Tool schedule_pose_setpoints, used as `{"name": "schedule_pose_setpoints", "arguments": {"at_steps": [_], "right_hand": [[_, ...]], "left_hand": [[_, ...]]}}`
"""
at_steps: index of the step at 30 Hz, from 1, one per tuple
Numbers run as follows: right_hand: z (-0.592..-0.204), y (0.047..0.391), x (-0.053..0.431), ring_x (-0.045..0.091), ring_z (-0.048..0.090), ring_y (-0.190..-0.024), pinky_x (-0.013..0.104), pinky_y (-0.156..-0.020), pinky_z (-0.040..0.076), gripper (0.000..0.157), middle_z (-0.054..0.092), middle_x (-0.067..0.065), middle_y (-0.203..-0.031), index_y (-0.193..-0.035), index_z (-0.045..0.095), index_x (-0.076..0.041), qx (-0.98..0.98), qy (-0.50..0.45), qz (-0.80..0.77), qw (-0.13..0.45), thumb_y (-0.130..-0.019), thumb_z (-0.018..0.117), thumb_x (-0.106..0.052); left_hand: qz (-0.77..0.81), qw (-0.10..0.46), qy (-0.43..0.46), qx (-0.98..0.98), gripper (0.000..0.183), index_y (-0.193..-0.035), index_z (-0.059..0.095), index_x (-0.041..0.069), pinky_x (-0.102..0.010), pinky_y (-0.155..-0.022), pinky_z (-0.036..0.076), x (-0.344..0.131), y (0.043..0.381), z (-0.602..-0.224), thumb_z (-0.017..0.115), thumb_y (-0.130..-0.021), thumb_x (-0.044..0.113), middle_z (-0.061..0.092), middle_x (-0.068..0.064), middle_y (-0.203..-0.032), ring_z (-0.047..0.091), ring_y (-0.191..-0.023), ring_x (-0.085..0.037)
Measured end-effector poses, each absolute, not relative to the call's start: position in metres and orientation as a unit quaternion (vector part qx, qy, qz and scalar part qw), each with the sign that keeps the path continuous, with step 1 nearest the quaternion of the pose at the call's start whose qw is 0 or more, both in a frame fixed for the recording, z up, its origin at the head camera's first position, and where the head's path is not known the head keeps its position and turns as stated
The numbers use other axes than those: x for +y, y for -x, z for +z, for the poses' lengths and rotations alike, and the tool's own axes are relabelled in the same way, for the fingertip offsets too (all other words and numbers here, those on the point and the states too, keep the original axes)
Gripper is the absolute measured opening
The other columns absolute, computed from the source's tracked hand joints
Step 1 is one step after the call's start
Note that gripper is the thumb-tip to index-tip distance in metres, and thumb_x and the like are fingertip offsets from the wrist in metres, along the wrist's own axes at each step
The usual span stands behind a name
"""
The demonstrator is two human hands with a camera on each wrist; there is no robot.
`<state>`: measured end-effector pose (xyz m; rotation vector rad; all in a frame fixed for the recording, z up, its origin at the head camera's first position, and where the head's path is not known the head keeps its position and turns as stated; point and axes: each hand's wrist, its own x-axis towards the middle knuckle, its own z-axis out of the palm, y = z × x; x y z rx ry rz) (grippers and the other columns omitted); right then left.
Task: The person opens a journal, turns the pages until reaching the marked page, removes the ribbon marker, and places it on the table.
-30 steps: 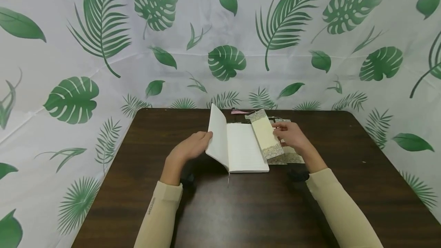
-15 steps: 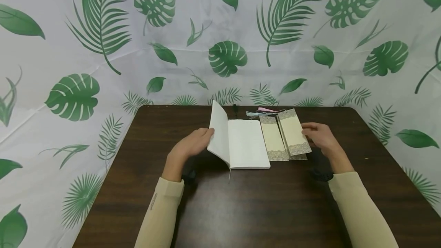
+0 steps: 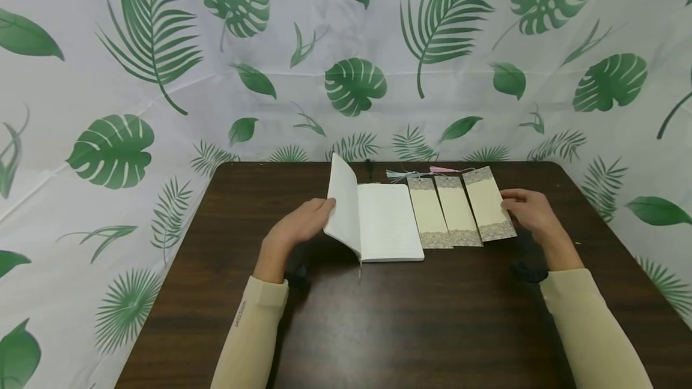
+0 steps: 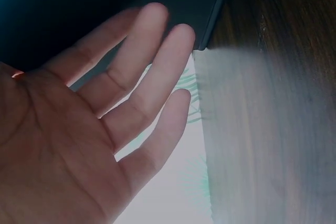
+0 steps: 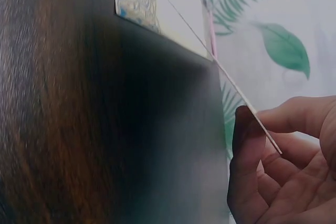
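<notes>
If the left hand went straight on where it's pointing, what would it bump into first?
Most likely the open notebook, at its raised left side; the left hand already seems to touch that, though depth is hard to judge.

Leaf-print backdrop (image 3: pixel 354 86) behind dark brown table (image 3: pixel 411 323).

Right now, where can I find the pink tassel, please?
In the head view, the pink tassel lies right of centre near the far edge of the table, right of the light-blue tassel, beyond the middle bookmark.
</notes>
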<state>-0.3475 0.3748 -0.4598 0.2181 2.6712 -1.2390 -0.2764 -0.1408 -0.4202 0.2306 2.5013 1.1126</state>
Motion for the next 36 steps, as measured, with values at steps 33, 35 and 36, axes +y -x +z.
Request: {"name": "schedule_pose_setpoints", "arguments": {"at_steps": [33,35,36], "right_hand": [[-0.418,0.319,0.303,0.046,0.071,-0.113,0.056,-0.084,0.056,0.054,0.066,0.030,-0.134,-0.150,0.056,0.002,0.949,0.059,-0.307,0.026,-0.115,0.044,-0.038],[-0.410,0.314,0.286,0.044,0.071,-0.113,0.053,-0.084,0.057,0.053,0.067,0.027,-0.134,-0.150,0.057,0.000,0.944,0.082,-0.318,0.032,-0.115,0.045,-0.039],[-0.407,0.311,0.277,0.043,0.071,-0.113,0.050,-0.083,0.057,0.052,0.068,0.026,-0.134,-0.150,0.058,-0.001,0.941,0.091,-0.323,0.035,-0.115,0.046,-0.039]], "left_hand": [[0.404,0.200,-0.080,0.889,0.073,-0.167,0.033,0.001,-0.057,-0.131,0.025,-0.141,0.277,-0.419,0.023,-0.115,0.051,0.032,-0.019,-0.174,0.030,-0.163,-0.038],[0.401,0.200,-0.080,0.890,0.073,-0.167,0.033,0.001,-0.057,-0.131,0.025,-0.141,0.277,-0.420,0.023,-0.115,0.051,0.032,-0.019,-0.174,0.029,-0.163,-0.038],[0.402,0.200,-0.079,0.890,0.073,-0.167,0.032,0.001,-0.057,-0.131,0.025,-0.141,0.277,-0.420,0.023,-0.115,0.051,0.032,-0.019,-0.174,0.029,-0.163,-0.038]]}}
